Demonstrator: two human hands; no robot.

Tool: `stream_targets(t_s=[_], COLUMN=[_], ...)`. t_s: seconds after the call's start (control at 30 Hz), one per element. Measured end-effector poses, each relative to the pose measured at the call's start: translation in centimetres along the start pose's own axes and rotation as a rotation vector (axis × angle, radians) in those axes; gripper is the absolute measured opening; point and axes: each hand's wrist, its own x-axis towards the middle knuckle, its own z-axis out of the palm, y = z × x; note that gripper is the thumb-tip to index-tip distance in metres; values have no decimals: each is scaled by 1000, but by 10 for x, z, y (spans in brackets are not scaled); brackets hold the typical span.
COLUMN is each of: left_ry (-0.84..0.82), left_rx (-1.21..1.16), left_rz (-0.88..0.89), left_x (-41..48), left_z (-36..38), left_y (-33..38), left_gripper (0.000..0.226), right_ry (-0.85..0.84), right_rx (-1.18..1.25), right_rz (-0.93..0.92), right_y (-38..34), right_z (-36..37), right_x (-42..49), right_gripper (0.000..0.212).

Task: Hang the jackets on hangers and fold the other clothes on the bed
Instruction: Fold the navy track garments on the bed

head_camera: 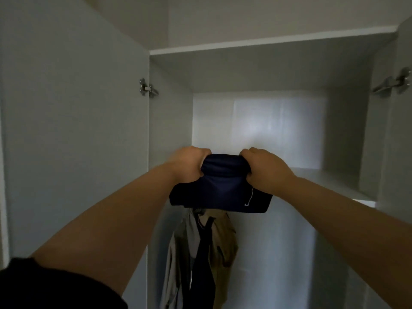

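— Where's the folded navy garment?

— Up at the front edge of the wardrobe shelf, toward its left end, above the hung jackets. I can't tell whether it rests on the shelf.

— And the grip?

— The left hand and right hand each curl their fingers into its far fold, with fabric bunched between them.

— Will it slip?

— It looks light, soft and rather slick, I'd guess, so it could sag and unfold. Better supported flat from beneath, at both sides.

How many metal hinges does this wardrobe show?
2. The left hinge sits on the left door near its top; the right hinge on the right door at similar height. Lower hinges may be hidden.
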Motion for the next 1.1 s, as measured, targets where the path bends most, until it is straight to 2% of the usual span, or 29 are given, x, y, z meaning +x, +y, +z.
stream_targets(t_s=[0.1, 0.27, 0.43, 0.53, 0.63, 0.73, 0.8, 0.87, 0.9, 0.97, 1.03, 1.1], left_ry=[7, -77, -203, -181, -55, 247, 474, 543, 501, 167, -190, -275], left_rx=[48, -2, -103, -83, 10, 206, 356, 421, 449, 482, 402, 232], left_rz=[-3, 14, 3, 10, 28, 40, 121, 217, 253, 188, 98, 49], left_x=[44, 128, 230, 289, 339, 379, 397, 404, 406, 406, 402, 401], left_z=[12, 39, 51, 64, 92, 125, 154, 189, 211, 257, 296, 305], left_y=[-52, -131, -204, -241, -271, -302, -319, -330, -335, -343, -350, -354], left_gripper=[25, 26, 33, 29, 20, 13, 30, 47, 49, 49, 47, 44], right_ry=[64, 106, 17, -31, 44, 235, 351, 411, 382, 189, -45, -127], right_rx=[101, 262, 368, 344, 212, -78, -269, -357, -413, -502, -451, -379], right_rz=[-3, 19, 68, 85, 86, 38, -86, -207, -232, -219, -179, -156], right_y=[13, 40, 79, 105, 129, 146, 154, 162, 164, 164, 165, 171], right_z=[41, 99, 122, 137, 176, 219, 244, 275, 294, 337, 376, 394], right_x=[54, 144, 255, 322, 378, 425, 443, 448, 444, 431, 418, 414], right_gripper=[29, 32, 27, 22, 22, 25, 31, 44, 49, 50, 50, 50])
